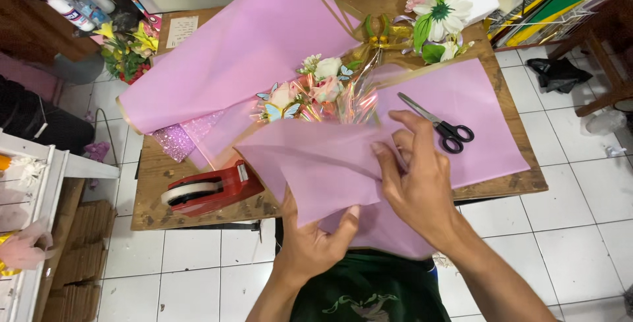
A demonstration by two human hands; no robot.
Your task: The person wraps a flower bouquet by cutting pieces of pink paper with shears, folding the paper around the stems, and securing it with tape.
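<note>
A small bouquet (310,91) of pale roses with blue paper butterflies lies in clear cellophane on a wooden table (198,213), amid pink wrapping sheets. My left hand (316,239) pinches the lower edge of a folded pink sheet (310,163) at the table's near edge. My right hand (415,177) presses its fingers down on the same sheet's fold, just right of the left hand. A large pink sheet (244,51) lies behind the bouquet, and another (468,107) lies to the right.
Black-handled scissors (442,124) rest on the right pink sheet. A red tape dispenser (211,190) sits at the table's front left. An artificial white flower (438,12) and gold ribbon (382,35) lie at the back. Yellow flowers (128,48) stand left. White tiled floor surrounds the table.
</note>
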